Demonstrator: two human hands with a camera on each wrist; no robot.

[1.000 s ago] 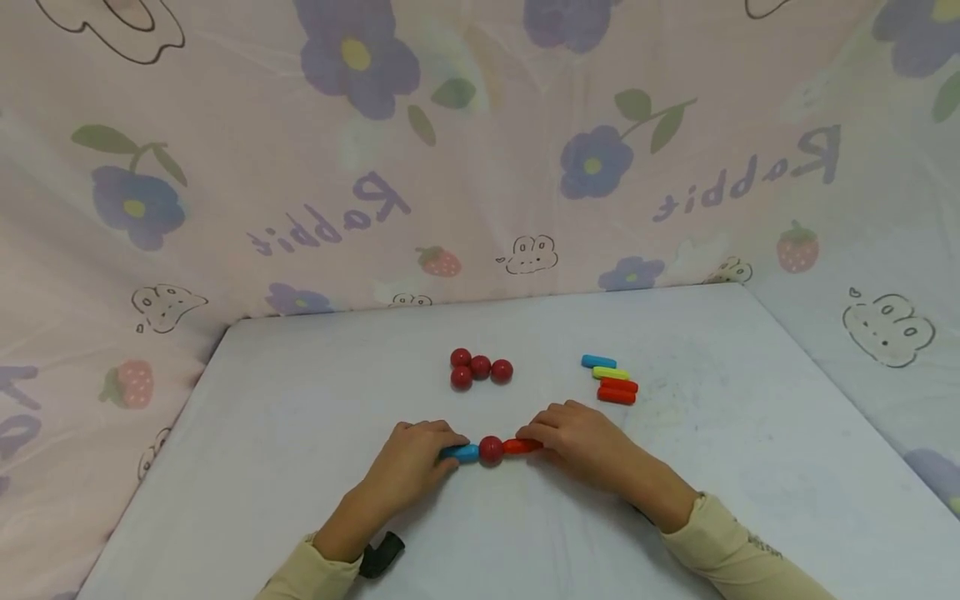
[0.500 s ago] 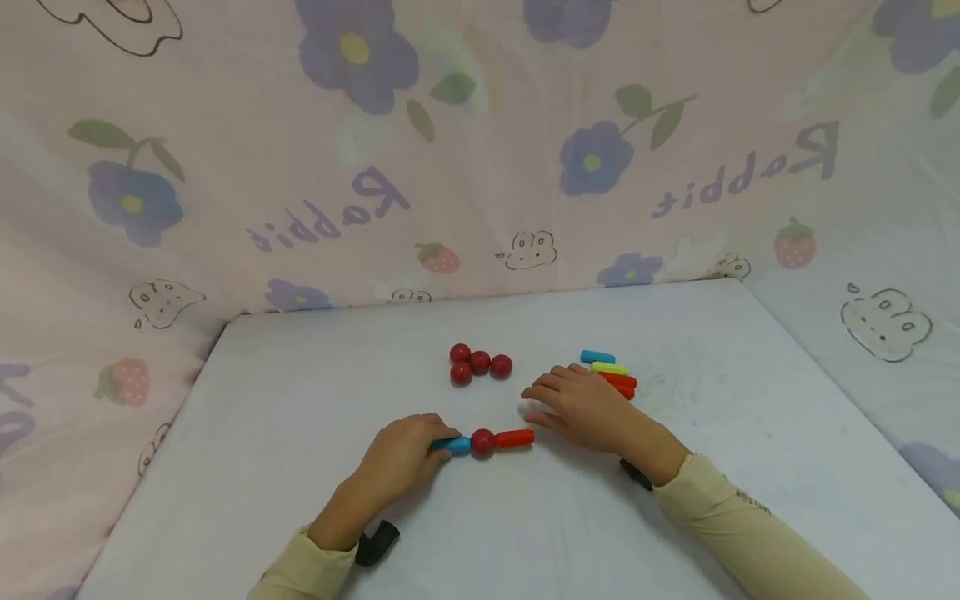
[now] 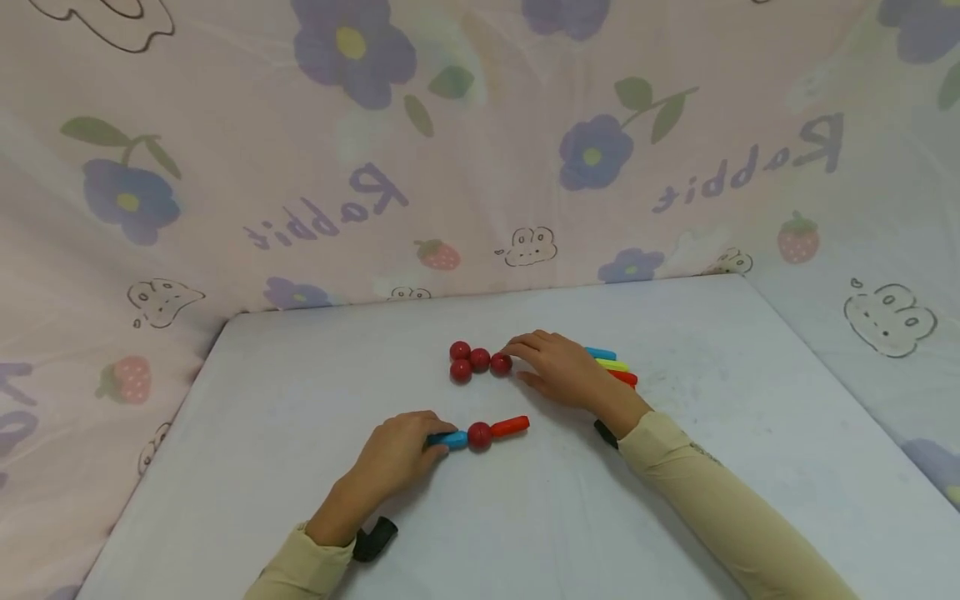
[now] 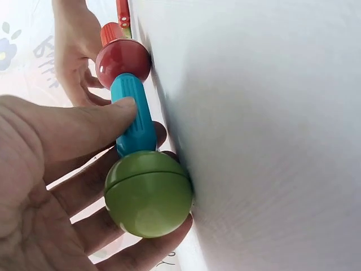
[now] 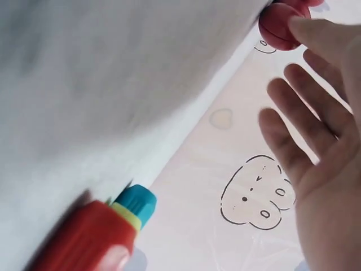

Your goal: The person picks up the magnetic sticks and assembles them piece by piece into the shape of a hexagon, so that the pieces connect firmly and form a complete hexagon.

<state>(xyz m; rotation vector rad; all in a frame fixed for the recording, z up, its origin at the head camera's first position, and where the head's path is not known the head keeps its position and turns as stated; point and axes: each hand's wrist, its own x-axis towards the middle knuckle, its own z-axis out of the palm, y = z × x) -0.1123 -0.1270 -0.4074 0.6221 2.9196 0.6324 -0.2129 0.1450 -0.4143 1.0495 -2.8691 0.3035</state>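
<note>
White surface (image 3: 300, 375): left fingers (image 4: 90, 183) pinch the blue rod (image 4: 139, 134); right fingers (image 5: 285, 141) spread at the rightmost loose red ball (image 3: 501, 365) beyond it, probably light, rigid, slick, best gripped across its middle.

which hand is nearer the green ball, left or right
Left. The left hand pinches the blue stick right next to the green ball; the right hand is farther off, at the rightmost loose red ball.

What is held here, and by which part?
Left grip holds the joined chain by its blue rod; right grip is at a loose red ball, its hold unclear.
</note>
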